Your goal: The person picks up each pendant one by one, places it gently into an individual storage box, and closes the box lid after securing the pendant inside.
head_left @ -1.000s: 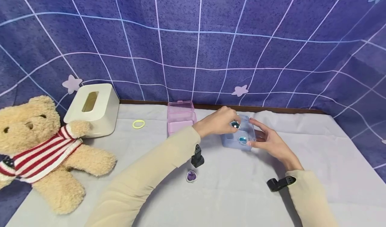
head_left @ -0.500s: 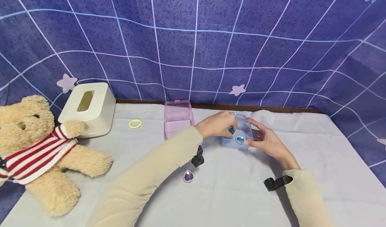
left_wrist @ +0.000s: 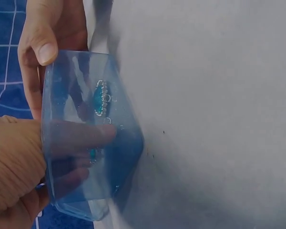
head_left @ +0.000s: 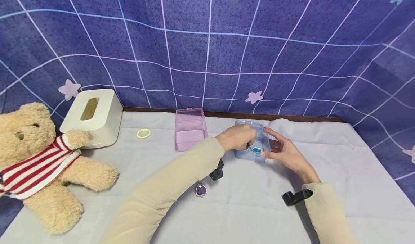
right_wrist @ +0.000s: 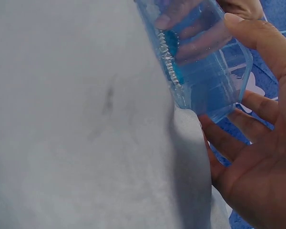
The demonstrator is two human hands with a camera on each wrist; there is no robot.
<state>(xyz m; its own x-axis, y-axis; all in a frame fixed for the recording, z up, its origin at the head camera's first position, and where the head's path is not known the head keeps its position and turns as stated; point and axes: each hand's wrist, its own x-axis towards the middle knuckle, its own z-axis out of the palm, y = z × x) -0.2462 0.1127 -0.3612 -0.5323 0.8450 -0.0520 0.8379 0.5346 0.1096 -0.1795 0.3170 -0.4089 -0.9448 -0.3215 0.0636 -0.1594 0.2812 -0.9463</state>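
My left hand (head_left: pixel 238 136) reaches down into a translucent blue plastic box (head_left: pixel 249 156) and pinches a teal gem charm (head_left: pixel 248 145), mostly hidden by the fingers. Through the box wall in the left wrist view, a sliver of this teal charm (left_wrist: pixel 93 153) shows between thumb and finger. Beside it in the box lies another blue gem charm (head_left: pixel 256 150) with a beaded silvery edge. From the right side, my right hand (head_left: pixel 285 152) holds the box, thumb at the near corner and fingers towards the back. In the right wrist view the thumb (right_wrist: pixel 257 36) lies at the rim.
An open pink plastic box (head_left: pixel 191 136) stands left of the blue one. Nearer me is a purple heart-shaped gem charm (head_left: pixel 201 190). A yellow ring (head_left: pixel 143 133), a white tissue box (head_left: pixel 107 121) and a teddy bear (head_left: pixel 48 165) are on the left. A patterned blue curtain (head_left: pixel 207 49) hangs behind.
My left hand has lowered the teal charm from above the blue box down into it, beside the other charm. The right hand keeps its hold. The whole head view has shifted slightly.
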